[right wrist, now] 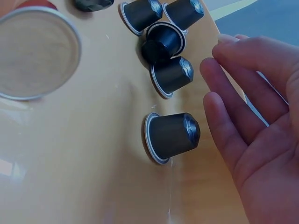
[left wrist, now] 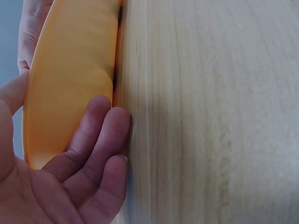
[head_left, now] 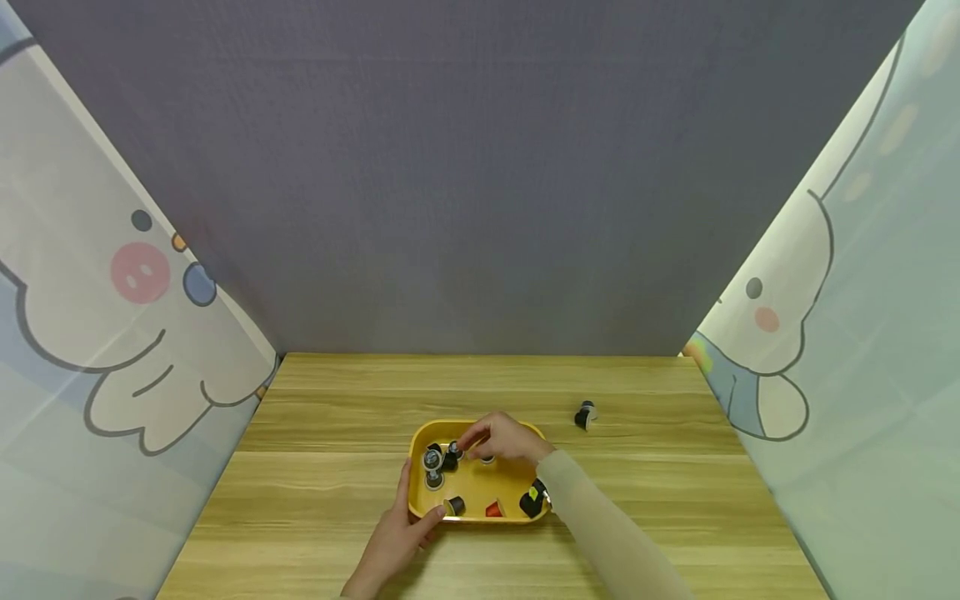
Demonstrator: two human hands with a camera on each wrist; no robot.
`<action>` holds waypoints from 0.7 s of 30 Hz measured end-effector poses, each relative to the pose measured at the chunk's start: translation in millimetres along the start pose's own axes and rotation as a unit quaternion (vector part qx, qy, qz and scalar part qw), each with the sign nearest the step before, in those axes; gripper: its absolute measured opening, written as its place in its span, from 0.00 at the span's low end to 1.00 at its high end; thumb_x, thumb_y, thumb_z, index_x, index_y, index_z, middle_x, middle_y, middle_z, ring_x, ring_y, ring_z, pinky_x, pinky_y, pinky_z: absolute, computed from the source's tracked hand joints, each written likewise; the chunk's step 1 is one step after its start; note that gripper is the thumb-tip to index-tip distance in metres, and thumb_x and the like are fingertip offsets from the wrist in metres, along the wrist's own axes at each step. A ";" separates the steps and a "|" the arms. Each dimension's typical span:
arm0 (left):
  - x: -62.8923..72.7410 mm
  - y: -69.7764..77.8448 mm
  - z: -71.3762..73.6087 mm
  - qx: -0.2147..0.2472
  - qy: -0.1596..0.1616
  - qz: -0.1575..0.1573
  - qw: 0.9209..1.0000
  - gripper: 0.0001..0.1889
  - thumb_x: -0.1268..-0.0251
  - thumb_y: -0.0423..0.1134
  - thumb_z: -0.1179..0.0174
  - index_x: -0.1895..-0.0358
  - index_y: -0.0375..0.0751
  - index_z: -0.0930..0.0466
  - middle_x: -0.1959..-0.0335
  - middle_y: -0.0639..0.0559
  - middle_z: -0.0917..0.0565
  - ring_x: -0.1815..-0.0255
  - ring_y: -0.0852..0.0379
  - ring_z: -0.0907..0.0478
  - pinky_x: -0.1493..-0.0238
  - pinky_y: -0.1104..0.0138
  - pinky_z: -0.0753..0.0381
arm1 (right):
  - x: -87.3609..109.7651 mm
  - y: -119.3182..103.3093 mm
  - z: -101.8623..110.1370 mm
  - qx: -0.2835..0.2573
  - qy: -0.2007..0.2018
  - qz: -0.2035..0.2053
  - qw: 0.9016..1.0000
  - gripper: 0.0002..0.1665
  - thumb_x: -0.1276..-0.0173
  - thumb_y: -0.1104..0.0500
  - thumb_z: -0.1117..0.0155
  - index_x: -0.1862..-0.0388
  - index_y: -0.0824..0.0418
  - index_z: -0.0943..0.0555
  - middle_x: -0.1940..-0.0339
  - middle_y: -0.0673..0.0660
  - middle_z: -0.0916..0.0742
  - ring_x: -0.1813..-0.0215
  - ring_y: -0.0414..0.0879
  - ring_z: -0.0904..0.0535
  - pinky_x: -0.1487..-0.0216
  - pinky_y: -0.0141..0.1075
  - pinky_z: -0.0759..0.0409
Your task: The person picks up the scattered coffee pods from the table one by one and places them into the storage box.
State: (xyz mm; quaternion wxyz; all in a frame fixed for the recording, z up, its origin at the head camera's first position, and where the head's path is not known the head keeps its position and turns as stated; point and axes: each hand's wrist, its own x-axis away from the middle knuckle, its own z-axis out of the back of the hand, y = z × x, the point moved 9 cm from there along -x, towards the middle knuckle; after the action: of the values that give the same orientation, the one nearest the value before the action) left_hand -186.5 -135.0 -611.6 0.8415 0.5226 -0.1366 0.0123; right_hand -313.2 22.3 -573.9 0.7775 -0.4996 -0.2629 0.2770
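Observation:
A yellow tray lies on the wooden table with several coffee capsules in it. My left hand grips its front left corner, thumb on the rim. In the left wrist view, the fingers curl against the outer wall. My right hand reaches over the far rim, fingers loosely bent and holding nothing. Close to its fingertips in the right wrist view is a black capsule on its side. A cluster of black capsules, including one dark capsule, lies farther along the tray's edge.
A red capsule and a dark capsule lie along the near wall. Another black capsule sits in the right corner, beside my right wrist. Outside the tray, two dark capsules lie at the back right. A grey panel rises behind the table.

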 end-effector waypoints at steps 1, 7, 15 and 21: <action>-0.1 -0.3 -0.2 0.001 0.000 0.000 1.000 0.55 0.32 0.57 0.38 0.19 0.55 0.74 0.79 0.50 0.18 0.78 0.52 0.20 0.74 0.63 0.23 | -0.2 -0.1 0.6 0.001 0.002 0.000 1.000 0.13 0.36 0.68 0.30 0.52 0.64 0.12 0.53 0.57 0.11 0.56 0.41 0.15 0.59 0.51 0.17; -1.2 -1.6 0.2 -0.003 0.001 -0.001 1.000 0.55 0.32 0.58 0.38 0.19 0.55 0.74 0.79 0.51 0.18 0.78 0.53 0.20 0.74 0.63 0.23 | 0.7 -5.1 7.7 0.013 0.021 0.013 1.000 0.13 0.34 0.68 0.31 0.50 0.64 0.13 0.53 0.54 0.11 0.55 0.42 0.15 0.58 0.36 0.17; -1.4 -0.2 1.1 -0.009 0.004 -0.006 1.000 0.55 0.32 0.58 0.38 0.19 0.56 0.74 0.80 0.51 0.18 0.78 0.53 0.21 0.74 0.63 0.23 | 5.6 -14.3 22.8 -0.028 0.056 0.026 0.998 0.15 0.32 0.68 0.33 0.47 0.65 0.15 0.49 0.61 0.13 0.52 0.45 0.16 0.51 0.36 0.19; -0.8 -0.9 0.6 -0.012 0.003 -0.005 1.000 0.55 0.33 0.59 0.38 0.19 0.55 0.74 0.80 0.51 0.18 0.78 0.54 0.21 0.75 0.64 0.24 | 16.2 -20.8 37.0 -0.004 0.091 0.030 0.995 0.15 0.30 0.63 0.33 0.46 0.64 0.15 0.49 0.61 0.13 0.52 0.45 0.16 0.51 0.36 0.19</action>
State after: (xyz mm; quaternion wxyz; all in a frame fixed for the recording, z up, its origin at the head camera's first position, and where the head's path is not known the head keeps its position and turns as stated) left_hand -187.2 -135.8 -612.3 0.8479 0.5134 -0.1320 0.0083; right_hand -323.7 49.6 -539.2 0.7875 -0.5336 -0.1771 0.2524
